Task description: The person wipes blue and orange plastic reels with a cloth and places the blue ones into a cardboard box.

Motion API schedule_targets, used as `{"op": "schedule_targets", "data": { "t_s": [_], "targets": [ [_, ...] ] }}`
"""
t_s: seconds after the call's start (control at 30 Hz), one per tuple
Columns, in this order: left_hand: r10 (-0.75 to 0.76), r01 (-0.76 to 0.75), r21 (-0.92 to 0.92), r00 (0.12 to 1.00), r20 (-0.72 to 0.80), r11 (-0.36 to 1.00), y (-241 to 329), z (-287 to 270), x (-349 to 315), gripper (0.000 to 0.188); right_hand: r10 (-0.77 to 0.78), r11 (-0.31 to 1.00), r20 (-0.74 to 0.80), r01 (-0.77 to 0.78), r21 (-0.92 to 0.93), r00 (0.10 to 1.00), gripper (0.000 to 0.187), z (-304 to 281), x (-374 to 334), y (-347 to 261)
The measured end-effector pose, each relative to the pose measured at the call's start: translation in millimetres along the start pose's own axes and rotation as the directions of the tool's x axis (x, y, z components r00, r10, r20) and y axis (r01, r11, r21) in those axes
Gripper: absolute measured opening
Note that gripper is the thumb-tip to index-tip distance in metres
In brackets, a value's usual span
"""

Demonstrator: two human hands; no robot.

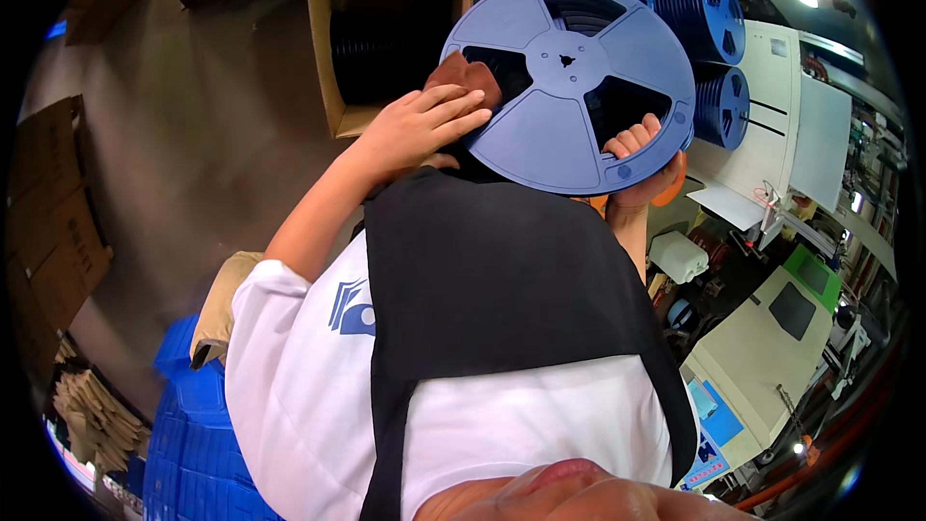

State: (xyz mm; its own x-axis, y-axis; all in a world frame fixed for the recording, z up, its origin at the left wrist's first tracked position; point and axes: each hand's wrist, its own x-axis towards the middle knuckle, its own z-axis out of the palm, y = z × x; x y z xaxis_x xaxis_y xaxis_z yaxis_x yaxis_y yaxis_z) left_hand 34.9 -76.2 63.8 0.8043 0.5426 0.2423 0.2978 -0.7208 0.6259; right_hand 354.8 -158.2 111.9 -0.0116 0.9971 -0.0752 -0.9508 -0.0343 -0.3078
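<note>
A large blue reel (550, 121) with wide cut-out windows is held up in front of my chest, tilted. My right hand (639, 156) grips its lower right rim, the fingers coming through a window and the palm outside the rim. At the reel's left edge, my left hand (424, 125) holds a reddish-brown cloth (470, 80), its fingers nearly straight across it and the thumb lower down. The cloth lies up against the reel's rim. Part of the left palm is hidden.
Beyond the reel at left stands an open cardboard box (328, 58) with dark ribbed reels inside. Stacks of blue reels (719, 14) rise at the far right beside a white machine (762, 159). Blue crates (193, 444) sit at lower left; folded cardboard (58, 232) leans farther left.
</note>
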Motion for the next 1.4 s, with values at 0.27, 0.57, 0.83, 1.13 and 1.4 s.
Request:
{"op": "schedule_targets", "data": {
  "t_s": [0.27,0.57,0.83,1.13,1.4],
  "targets": [
    [0.094,-0.101,0.121,0.994,0.060,0.988,-12,1,8,0.034,0.006,1.000,-0.034,-0.007,-0.025,0.999,0.038,-5,9,2],
    [-0.066,0.097,-0.242,0.989,0.133,0.965,-4,-32,1,0.047,-0.059,0.965,-0.303,-0.023,-0.261,0.951,0.050,-4,21,-3],
    [-0.828,0.165,-0.962,0.553,-0.091,0.216,-53,-17,-46,0.028,-0.111,0.975,-0.311,0.043,-0.216,0.944,0.034,-1,11,10],
    [-0.894,-0.065,-0.998,0.448,-0.023,-0.007,-96,-3,-96,0.033,-0.171,0.978,-0.292,0.126,-0.165,0.941,0.034,-8,-11,9],
    [-0.917,-0.177,-0.984,0.396,-0.037,-0.037,-104,-4,-103,0.031,-0.264,0.965,-0.385,0.244,-0.099,0.885,0.032,-19,-28,6]
  ]
}}
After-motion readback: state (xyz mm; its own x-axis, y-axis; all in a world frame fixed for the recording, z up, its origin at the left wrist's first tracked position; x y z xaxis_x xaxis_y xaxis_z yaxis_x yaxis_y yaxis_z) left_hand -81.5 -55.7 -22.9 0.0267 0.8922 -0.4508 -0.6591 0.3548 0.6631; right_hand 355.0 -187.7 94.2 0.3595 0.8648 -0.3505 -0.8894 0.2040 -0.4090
